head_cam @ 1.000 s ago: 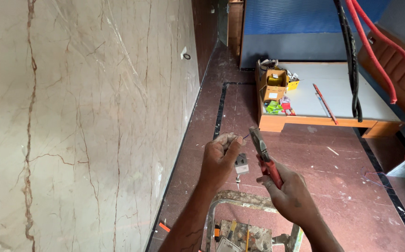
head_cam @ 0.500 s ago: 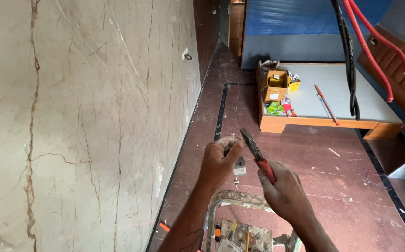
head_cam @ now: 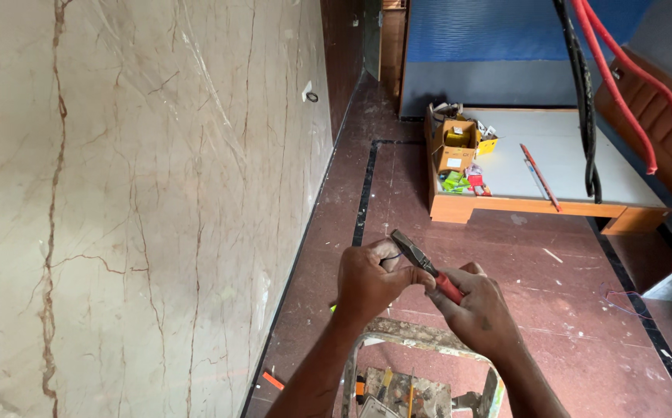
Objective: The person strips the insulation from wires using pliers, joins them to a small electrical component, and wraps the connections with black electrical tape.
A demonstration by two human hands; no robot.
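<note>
My right hand (head_cam: 479, 310) grips red-handled pliers (head_cam: 427, 268), whose dark jaws point up and left toward my left hand. My left hand (head_cam: 368, 280) is closed around something small, with a thin dark wire showing at its fingertips right by the plier jaws. What the fist holds is mostly hidden. Both hands are held above the top of a paint-spattered metal ladder (head_cam: 413, 340).
A marble-clad wall (head_cam: 142, 193) runs along the left, with a small wire outlet (head_cam: 309, 95). A low wooden platform (head_cam: 552, 203) beyond carries cardboard boxes (head_cam: 456, 145) and a red rod (head_cam: 541, 176). Red and black conduits (head_cam: 595, 85) hang at upper right. The floor is reddish stone.
The pliers have swung left and down until their jaws meet my left fingertips. Both hands have drawn closer together.
</note>
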